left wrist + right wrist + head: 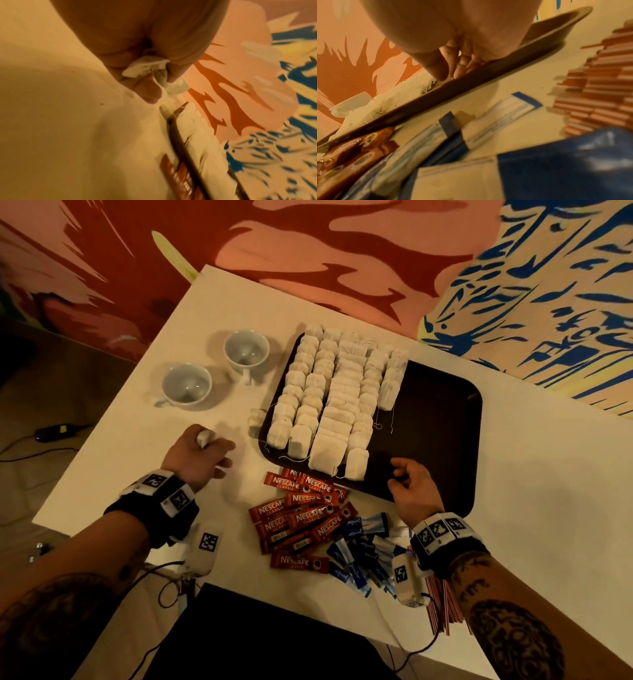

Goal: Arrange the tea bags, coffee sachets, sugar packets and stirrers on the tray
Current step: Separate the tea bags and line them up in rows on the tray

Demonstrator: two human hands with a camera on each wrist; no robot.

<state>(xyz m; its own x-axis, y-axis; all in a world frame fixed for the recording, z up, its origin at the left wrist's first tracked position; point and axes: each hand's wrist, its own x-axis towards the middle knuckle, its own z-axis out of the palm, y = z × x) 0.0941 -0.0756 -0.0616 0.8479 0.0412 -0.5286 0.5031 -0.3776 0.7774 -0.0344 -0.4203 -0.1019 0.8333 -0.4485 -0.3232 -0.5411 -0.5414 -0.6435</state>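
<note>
Left hand (198, 451) is gripping a crumpled white scrap (145, 66), possibly a tea bag, over the surface (531, 474) left of the tray (442, 419). Right hand (412, 486) is hovering slack, holding nothing, at the tray's near edge. Tea bags (334, 395) are filling the tray's left half; coffee sachets (301, 515), sugar packets (363, 549) and stirrers (442, 604) are lying below it. Advice: lay sachets parallel beside the tea bags, without disturbing the rows.

I am seeing tea bags (329, 398) lying in rows on the tray's (442, 419) left half, frame centre; two cups (186, 385) sitting left; coffee sachets (301, 518), sugar packets (363, 553) lying below; stirrers (443, 604) lower right.
</note>
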